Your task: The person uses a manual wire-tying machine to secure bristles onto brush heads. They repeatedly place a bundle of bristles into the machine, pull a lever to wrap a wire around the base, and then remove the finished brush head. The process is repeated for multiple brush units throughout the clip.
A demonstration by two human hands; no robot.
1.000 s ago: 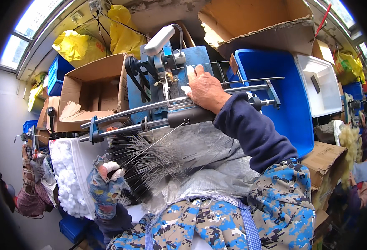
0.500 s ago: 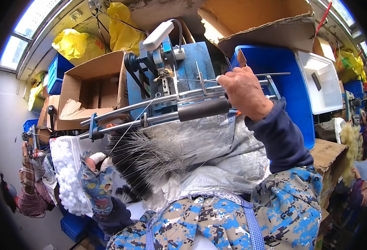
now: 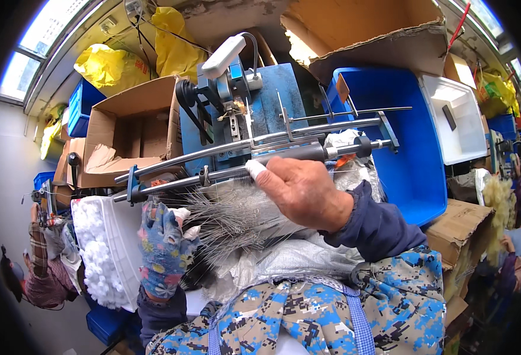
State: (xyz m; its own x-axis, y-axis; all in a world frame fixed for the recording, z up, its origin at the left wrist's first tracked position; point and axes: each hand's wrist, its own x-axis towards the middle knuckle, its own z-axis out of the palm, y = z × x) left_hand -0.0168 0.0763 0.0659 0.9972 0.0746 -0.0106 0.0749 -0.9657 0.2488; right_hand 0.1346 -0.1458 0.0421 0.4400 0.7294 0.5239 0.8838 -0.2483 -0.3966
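Note:
My left hand (image 3: 167,248), in a blue floral glove with white-covered fingertips, is beside a bundle of thin metal wires (image 3: 225,216) with dark bristles below. Its fingers are curled in; what they hold, if anything, is hidden. My bare right hand (image 3: 305,192), its thumb wrapped in white, is closed in front of a grey sleeve (image 3: 290,154) on the lower metal bar. I cannot make out what is between its fingers. Behind the bars stands a blue bench machine (image 3: 272,94) with a black belt wheel and a white lamp.
A white tray of white fluffy pieces (image 3: 131,260) stands at left. An open carton (image 3: 103,118) sits left of the machine, a deep blue bin (image 3: 405,177) right of it. A silvery woven sheet (image 3: 296,257) covers my front. Other people work at both sides.
My right hand has come from the upper rod at the right down and left to the grey sleeve. My left hand has moved right toward the wires; the long wire from it no longer shows.

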